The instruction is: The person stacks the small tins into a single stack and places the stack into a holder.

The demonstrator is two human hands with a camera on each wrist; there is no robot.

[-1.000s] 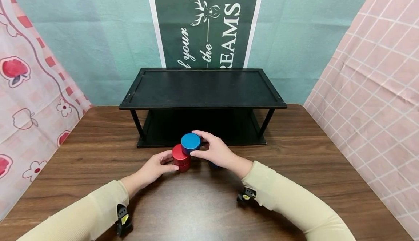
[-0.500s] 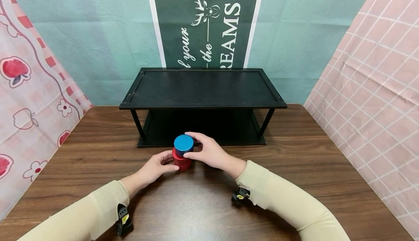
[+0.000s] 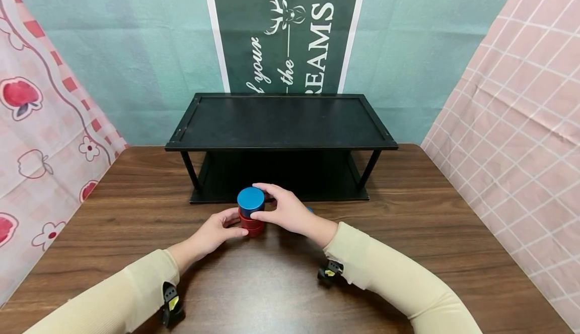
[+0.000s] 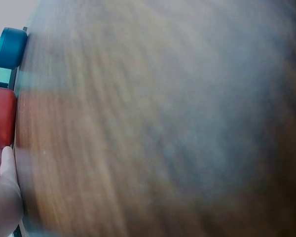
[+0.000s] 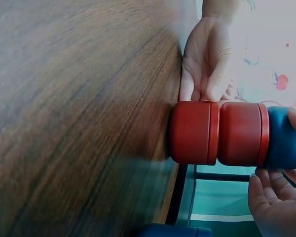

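Two red round tins stand stacked on the wooden table, the lower tin (image 5: 192, 132) under the upper red tin (image 5: 241, 133). A blue round tin (image 3: 251, 199) sits on top, lined up with them and touching the upper red one in the right wrist view. My right hand (image 3: 290, 212) grips the blue tin from the right, thumb in front and fingers behind. With thumb and fingers, my left hand (image 3: 213, 233) holds the red stack low on its left side. A second blue tin (image 5: 175, 231) stands on the table, mostly hidden behind my right wrist in the head view.
Behind the stack is a black two-level shelf (image 3: 281, 122), its lower board near the tins. The brown wooden table (image 3: 263, 288) spreads in front. Cloth hangs at the back, and a pink checked cloth (image 3: 521, 122) borders the right side.
My right hand has moved left and brought the blue tin over the red stack, lined up with it. The left hand stays put. Part of the second blue tin now shows behind the right wrist.
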